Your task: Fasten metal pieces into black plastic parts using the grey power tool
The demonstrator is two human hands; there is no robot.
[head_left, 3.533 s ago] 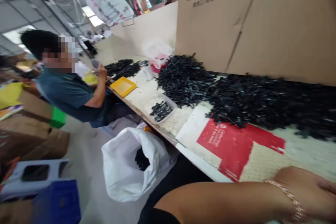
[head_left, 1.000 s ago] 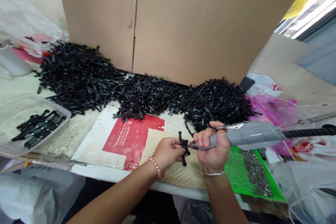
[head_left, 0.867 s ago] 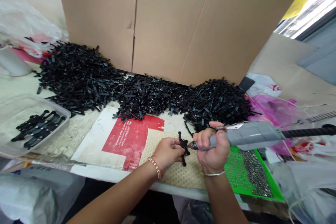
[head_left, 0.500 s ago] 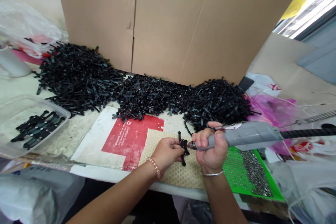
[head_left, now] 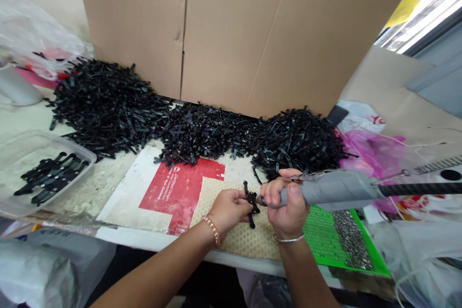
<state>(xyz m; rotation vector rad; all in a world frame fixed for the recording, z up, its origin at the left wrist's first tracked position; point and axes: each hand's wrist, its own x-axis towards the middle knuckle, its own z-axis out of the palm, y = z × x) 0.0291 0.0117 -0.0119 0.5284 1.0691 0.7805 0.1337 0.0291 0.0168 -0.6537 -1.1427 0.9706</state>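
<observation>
Between the thumb and fingers of my left hand (head_left: pixel 231 209) is a small assembly of black linked strips (head_left: pixel 251 202), held upright above the beige honeycomb mat (head_left: pixel 249 243). My right hand (head_left: pixel 287 202) is wrapped round a grey electric screwdriver (head_left: pixel 335 190), which lies nearly level. Its tip points left and meets the black strips; whether it sits on a screw is too small to tell. Behind both hands spreads a long heap of black strips (head_left: pixel 202 130) along the cardboard.
A green tray (head_left: pixel 382 267) with many small metal screws sits right of my right hand. At the left stands a clear plastic box (head_left: pixel 90 159) holding linked strips. A large cardboard box (head_left: pixel 224 33) walls off the back. A black cable (head_left: pixel 426 185) trails right from the screwdriver.
My right hand and the screwdriver have shifted slightly left, and the tip is closer against the black strips. My left hand keeps its hold almost unmoved.
</observation>
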